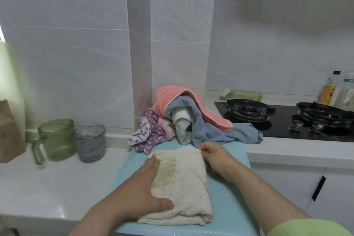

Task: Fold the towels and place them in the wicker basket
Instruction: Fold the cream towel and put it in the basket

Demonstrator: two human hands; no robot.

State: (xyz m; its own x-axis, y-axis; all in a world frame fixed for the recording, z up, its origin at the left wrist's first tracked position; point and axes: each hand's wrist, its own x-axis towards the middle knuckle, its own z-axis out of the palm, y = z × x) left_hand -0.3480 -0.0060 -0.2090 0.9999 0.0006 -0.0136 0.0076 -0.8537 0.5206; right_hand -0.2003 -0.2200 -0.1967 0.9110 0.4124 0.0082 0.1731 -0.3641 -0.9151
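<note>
A cream towel (183,188), folded and stained yellowish in the middle, lies on a light blue mat (226,205). My left hand (141,188) lies flat on the towel's left side, fingers straight, thumb on its near part. My right hand (214,156) pinches the towel's far right corner. Behind the mat is a heap of unfolded towels: a coral one (172,99) on top, a blue-grey one (210,128), a white striped one (182,126) and a purple patterned one (147,132). No wicker basket is in view.
A green pitcher (55,140) and a grey cup (89,142) stand on the white counter at left, beside a brown paper bag (8,132). A black gas stove (283,119) with two burners is at right, bottles (333,90) behind it. Tiled wall behind.
</note>
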